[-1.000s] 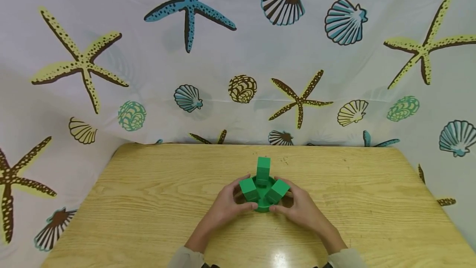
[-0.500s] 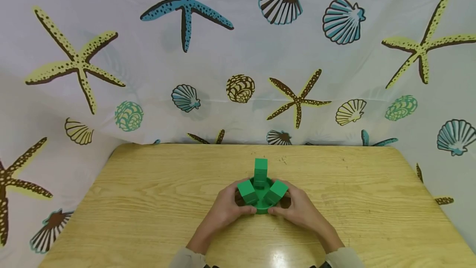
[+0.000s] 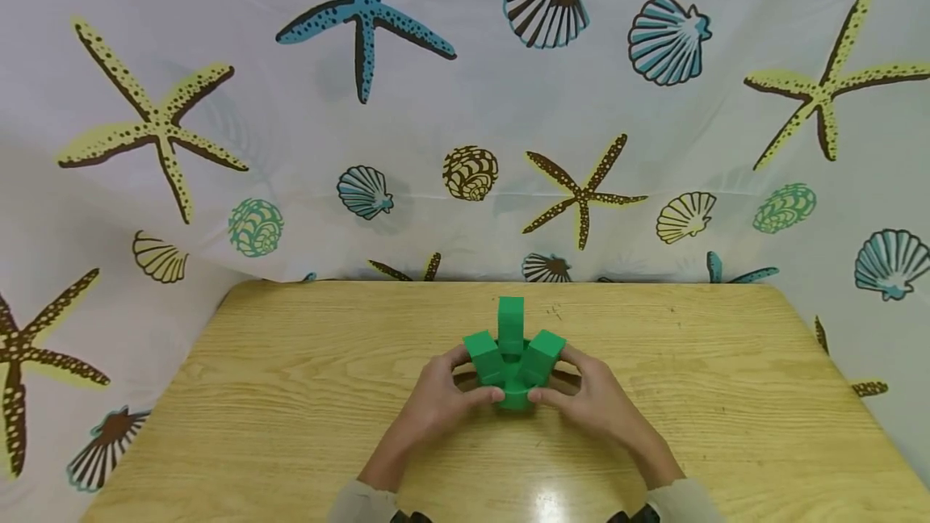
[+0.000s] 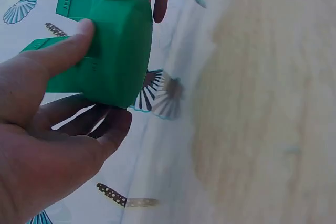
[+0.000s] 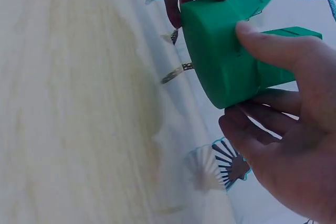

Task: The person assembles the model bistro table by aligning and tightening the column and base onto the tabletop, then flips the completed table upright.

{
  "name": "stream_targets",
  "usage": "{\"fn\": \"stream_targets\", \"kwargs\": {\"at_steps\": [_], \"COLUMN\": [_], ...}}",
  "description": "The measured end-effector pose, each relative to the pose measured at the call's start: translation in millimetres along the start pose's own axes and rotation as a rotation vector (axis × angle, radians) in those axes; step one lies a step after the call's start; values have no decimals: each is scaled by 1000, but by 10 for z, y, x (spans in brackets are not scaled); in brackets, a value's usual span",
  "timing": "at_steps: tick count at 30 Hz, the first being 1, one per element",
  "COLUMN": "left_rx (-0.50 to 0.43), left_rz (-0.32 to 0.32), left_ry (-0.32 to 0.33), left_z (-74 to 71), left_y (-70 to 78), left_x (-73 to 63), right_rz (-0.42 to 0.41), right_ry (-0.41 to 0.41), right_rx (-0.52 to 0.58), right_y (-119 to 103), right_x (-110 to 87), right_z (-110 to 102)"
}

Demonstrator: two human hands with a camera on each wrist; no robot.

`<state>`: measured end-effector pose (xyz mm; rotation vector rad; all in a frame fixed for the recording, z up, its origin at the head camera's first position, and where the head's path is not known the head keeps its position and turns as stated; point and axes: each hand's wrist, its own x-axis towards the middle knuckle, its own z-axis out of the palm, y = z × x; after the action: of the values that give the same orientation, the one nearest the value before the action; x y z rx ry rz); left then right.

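Observation:
Between the two hands is a green plastic piece (image 3: 514,398), a round cup-like base with three square-ended prongs rising from it. The left hand (image 3: 441,398) grips its left side, thumb on the near wall and fingers curled behind and under. From the right, the right hand (image 3: 590,395) holds it the same way, its thumb near the other thumb. In the left wrist view the base of the green piece (image 4: 118,51) hangs above the tabletop, with air beneath it. The right wrist view shows the smooth underside edge of the green piece (image 5: 210,51); small raised marks there are unreadable.
A light wooden table (image 3: 312,361) lies under the hands, with a bright reflection near its front. A white cloth (image 3: 436,119) printed with starfish and shells hangs behind it and along both sides.
Over the last half second both hands have lifted the green piece, and its near wall shows more. The head view shifted slightly. Both grips stayed on it throughout.

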<state>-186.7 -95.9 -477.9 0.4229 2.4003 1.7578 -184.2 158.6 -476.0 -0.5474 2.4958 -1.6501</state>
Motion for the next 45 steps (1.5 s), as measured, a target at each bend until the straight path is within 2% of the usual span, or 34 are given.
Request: {"fn": "stream_targets", "kwargs": {"at_steps": [2, 5, 10, 14, 17, 23, 31, 34, 38, 41, 45], "left_rx": [-82, -150, -202, -245, -280, -340, -328, -308, -251, -189, -142], "left_rz": [-4, 11, 12, 7, 24, 83, 108, 111, 121, 117, 94], "left_ry": [8, 26, 77, 112, 110, 92, 54, 98, 214, 296, 358], "left_z": [-16, -22, -10, 8, 18, -25, -102, -84, -25, 21, 73], "left_y": [40, 98, 179, 225, 235, 279, 325, 336, 335, 320, 303], "left_x": [6, 7, -34, -65, -72, -97, -104, -107, -107, -107, -106], "right_rz": [-10, -40, -111, -160, -176, -217, -211, -221, -239, -228, -202], "right_ry": [4, 9, 0, 36, 76, 120, 168, 192, 227, 254, 294], "right_rx": [45, 75, 87, 46, 7, -3, 11, 29, 50, 83, 139], "right_y": [-53, -113, -161, -192, -215, -254, -325, -344, -342, -326, -316], "right_x": [6, 5, 10, 6, 3, 2, -29, -30, -25, -17, -15], "right_z": [-29, -72, -117, -119, -103, -67, -60, -49, -20, 24, 85]}}
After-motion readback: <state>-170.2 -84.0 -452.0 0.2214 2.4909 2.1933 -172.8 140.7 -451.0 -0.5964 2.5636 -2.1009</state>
